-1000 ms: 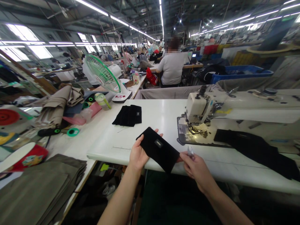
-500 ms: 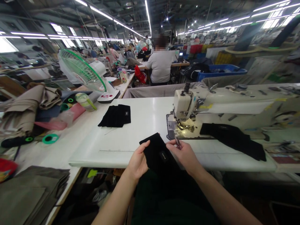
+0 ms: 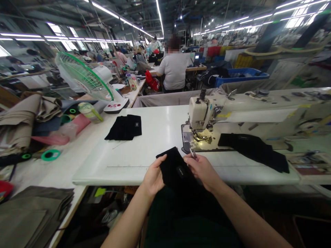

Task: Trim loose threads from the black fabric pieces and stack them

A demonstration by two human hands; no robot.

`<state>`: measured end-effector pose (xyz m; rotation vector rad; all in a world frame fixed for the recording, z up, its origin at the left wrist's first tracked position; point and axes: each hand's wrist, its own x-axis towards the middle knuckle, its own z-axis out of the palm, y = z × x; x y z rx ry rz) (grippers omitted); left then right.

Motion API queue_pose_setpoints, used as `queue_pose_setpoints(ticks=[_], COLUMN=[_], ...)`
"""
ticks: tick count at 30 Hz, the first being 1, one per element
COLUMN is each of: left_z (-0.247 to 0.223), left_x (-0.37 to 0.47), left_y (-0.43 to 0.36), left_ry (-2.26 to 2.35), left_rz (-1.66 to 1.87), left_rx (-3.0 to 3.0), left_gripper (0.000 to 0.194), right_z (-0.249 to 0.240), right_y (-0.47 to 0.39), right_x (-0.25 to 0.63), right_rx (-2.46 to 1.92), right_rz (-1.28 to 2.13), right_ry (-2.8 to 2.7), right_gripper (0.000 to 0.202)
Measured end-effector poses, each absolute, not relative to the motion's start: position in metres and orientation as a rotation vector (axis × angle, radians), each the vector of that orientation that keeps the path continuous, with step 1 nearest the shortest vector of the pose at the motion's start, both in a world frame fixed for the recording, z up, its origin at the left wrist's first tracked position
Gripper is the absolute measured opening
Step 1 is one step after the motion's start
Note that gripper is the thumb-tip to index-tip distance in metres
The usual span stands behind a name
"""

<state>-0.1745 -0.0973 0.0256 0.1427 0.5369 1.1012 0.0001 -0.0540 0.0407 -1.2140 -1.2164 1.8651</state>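
My left hand grips the left edge of a black fabric piece, thumb on top. A small dark label with light lettering is on that piece. At the fabric's right edge, my right hand is closed around small metal thread snips, whose tips point up and away. The fabric's lower part merges with my dark clothing. Beyond my hands, another black fabric piece with a small label lies flat on the white table.
A sewing machine stands at the right, with more black fabric by its bed. At the left are a green fan, rolled beige cloth, a green spool and grey-brown cloth. A person sits ahead.
The view has shifted slightly, so the table and machine appear further left and a little higher. The snips' tips now show more clearly above my right hand. Both holds stay the same.
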Motion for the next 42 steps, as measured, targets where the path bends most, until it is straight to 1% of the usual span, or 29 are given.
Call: queue_pose_setpoints(ticks=[5, 13, 16, 26, 28, 31, 34, 39, 42], left_z=[0.028, 0.030, 0.027, 0.025, 0.025, 0.027, 0.035, 0.053, 0.057], left_x=[-0.175, -0.175, -0.176, -0.178, -0.182, -0.195, -0.210, -0.213, -0.205], left_y=[-0.096, -0.095, -0.094, -0.094, -0.093, -0.090, -0.084, -0.074, -0.069], left_ry=[0.559, 0.633, 0.614, 0.577, 0.633, 0.795, 0.996, 1.221, 1.270], left_rz=[1.131, 1.193, 1.196, 1.136, 1.164, 1.215, 1.151, 0.941, 0.924], left_rx=[0.129, 0.129, 0.133, 0.189, 0.225, 0.322, 0.498, 0.898, 0.980], left_gripper=[0.045, 0.048, 0.047, 0.047, 0.043, 0.032, 0.022, 0.018, 0.017], right_z=[0.039, 0.032, 0.031, 0.033, 0.033, 0.034, 0.035, 0.033, 0.032], right_y=[-0.052, -0.054, -0.054, -0.055, -0.054, -0.053, -0.053, -0.053, -0.054], right_x=[0.002, 0.007, 0.006, 0.006, 0.007, 0.009, 0.012, 0.011, 0.011], right_rx=[-1.146, -1.225, -1.228, -1.254, -1.255, -1.270, -1.276, -1.257, -1.249], right_rz=[1.890, 1.723, 1.746, 1.867, 1.877, 1.863, 1.844, 1.837, 1.849], right_ry=[-1.211, -1.390, -1.355, -1.232, -1.232, -1.257, -1.329, -1.417, -1.430], right_gripper=[0.021, 0.022, 0.019, 0.023, 0.023, 0.022, 0.020, 0.018, 0.020])
